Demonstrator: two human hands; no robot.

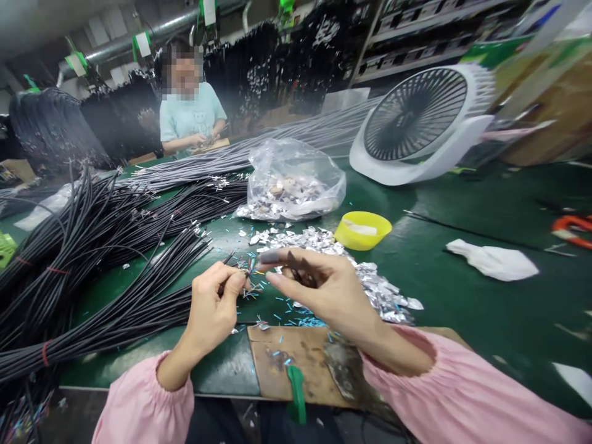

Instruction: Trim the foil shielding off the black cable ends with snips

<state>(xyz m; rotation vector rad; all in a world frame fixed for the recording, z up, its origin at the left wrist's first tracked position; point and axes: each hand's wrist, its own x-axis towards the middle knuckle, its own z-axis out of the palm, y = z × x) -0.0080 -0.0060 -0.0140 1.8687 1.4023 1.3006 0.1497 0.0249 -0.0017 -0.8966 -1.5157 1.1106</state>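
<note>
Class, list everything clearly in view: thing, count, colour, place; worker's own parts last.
Table: one, green, throughout
Black cables: many, black, left
Grey cables: many, grey, rear
Loose cable: one, black, right
Plastic bag: one, clear, middle
Foil scraps: many, silver, centre
Clippings: many, mostly blue, centre
Bowl: one, yellow, beside foil
Fan: one, white, back right
White wad: one, white, right
Ring: one, orange, right edge
Board: one, brown, front edge
Strip: one, green, at board
Co-worker: one, in light blue, rear
Hanging bundles: many, black, background
Shelves: several, pale, upper right
Pipe: one, silver, upper left
Sleeves: two, pink, bottom
Left hand: one, bare, centre, pinching cable end
Right hand: one, bare, centre, beside cable end, grip unclear
</note>
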